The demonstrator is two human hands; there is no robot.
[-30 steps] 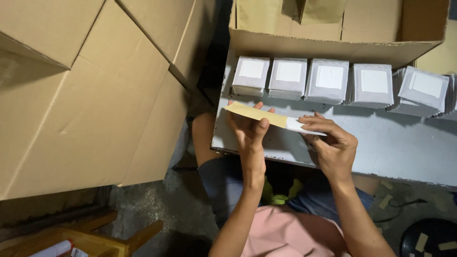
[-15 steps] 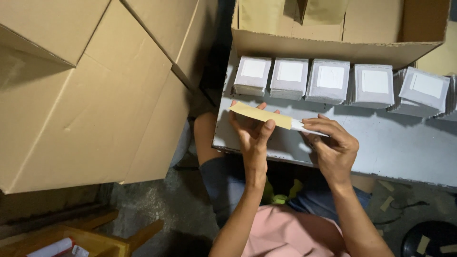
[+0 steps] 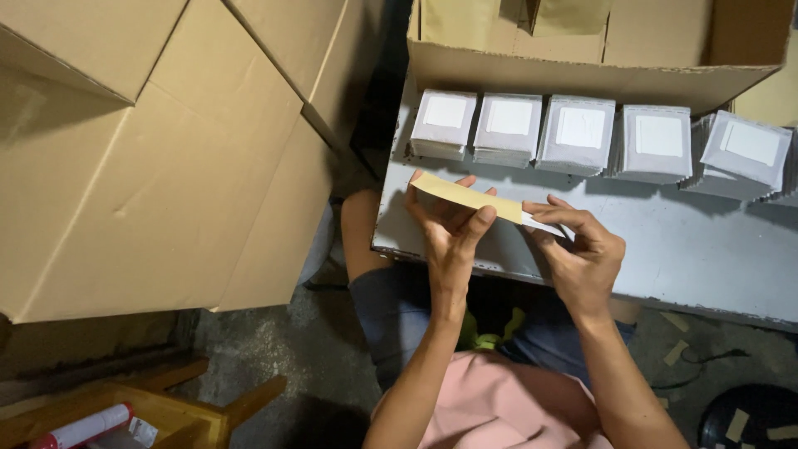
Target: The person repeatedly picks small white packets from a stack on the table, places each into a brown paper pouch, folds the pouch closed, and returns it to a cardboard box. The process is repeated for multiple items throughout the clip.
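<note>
My left hand (image 3: 449, 223) holds a long tan paper strip (image 3: 465, 198) between thumb and fingers, above the near edge of a grey table (image 3: 698, 249). My right hand (image 3: 578, 249) pinches the strip's right end, where a thin white layer (image 3: 544, 224) sticks out from the tan one. Both hands are over the table's front left part. Behind them, along the back of the table, stand several stacks of grey pouches (image 3: 579, 133) with white labels.
Large cardboard boxes (image 3: 150, 150) fill the left side, and an open cardboard box (image 3: 598, 79) stands behind the pouches. A wooden stool (image 3: 166, 407) with a red-and-white can (image 3: 79, 428) is at lower left. Scraps of tape lie on the floor at lower right.
The strip and both hands have barely moved. My right fingers have shifted slightly at the strip's right end.
</note>
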